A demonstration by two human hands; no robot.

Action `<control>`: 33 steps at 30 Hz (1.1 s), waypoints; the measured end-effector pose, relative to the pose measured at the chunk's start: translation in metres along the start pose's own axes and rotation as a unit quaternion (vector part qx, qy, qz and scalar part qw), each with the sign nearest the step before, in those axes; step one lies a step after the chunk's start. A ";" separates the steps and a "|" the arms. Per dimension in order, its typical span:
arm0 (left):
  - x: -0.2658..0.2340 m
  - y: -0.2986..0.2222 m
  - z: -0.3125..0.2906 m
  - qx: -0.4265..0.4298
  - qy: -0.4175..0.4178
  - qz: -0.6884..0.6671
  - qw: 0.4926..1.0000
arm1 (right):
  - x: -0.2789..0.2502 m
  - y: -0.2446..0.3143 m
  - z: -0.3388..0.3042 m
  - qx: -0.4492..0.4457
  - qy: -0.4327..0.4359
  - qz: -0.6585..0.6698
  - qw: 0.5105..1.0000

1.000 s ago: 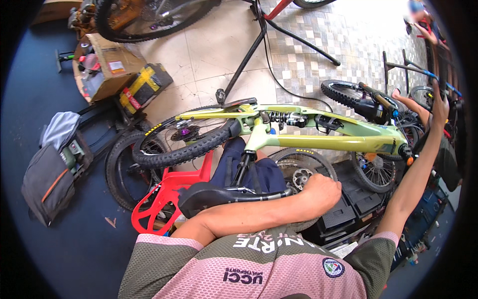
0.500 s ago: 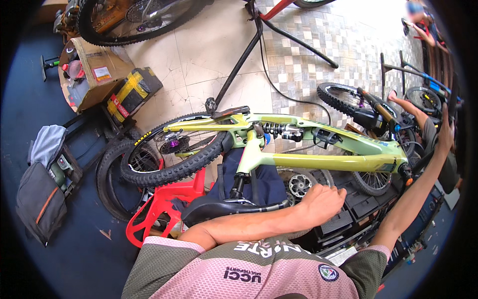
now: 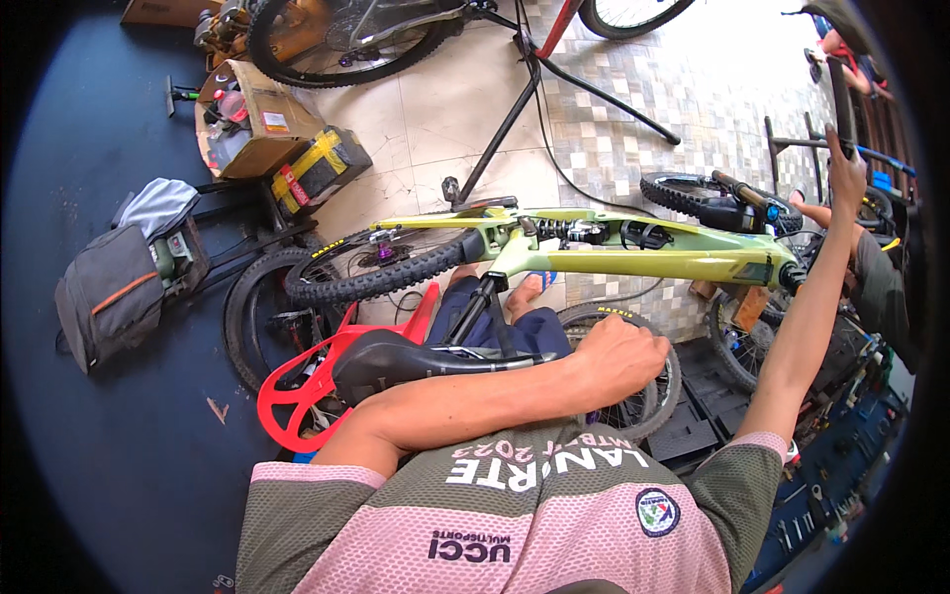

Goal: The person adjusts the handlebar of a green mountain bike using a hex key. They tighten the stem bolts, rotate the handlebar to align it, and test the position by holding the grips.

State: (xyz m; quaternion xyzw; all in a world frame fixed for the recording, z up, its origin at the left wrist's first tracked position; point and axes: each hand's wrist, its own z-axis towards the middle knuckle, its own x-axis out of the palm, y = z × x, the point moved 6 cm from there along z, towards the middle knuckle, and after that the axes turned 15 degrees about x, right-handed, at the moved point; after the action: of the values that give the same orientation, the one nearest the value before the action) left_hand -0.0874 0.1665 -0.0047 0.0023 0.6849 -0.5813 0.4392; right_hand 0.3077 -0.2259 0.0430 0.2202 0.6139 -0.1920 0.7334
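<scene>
Left grip [image 3: 623,358] is curled, clear of frame's edge [image 3: 633,265].

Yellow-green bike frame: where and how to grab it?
Probably mid-length on the frame's long near tube, coming from the person's side, hand wrapped around it. That stretch looks smooth and bare and faces the left hand; the shock absorber and its linkage crowd the part beyond it.

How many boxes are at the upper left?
2 clear ones: the open box, and the yellow-taped box below and right of it. The brown thing at the top edge may be another, partly cut off.
</scene>
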 end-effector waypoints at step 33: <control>0.011 0.102 0.017 0.032 -0.018 -0.142 0.989 | -0.024 0.002 -0.020 -0.082 0.002 0.105 0.991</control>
State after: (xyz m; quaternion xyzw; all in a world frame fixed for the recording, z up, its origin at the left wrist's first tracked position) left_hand -0.0308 0.1805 -0.0914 -0.0917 0.6516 -0.6592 0.3639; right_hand 0.2884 -0.2130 0.0639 0.2230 0.6027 -0.0625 0.7636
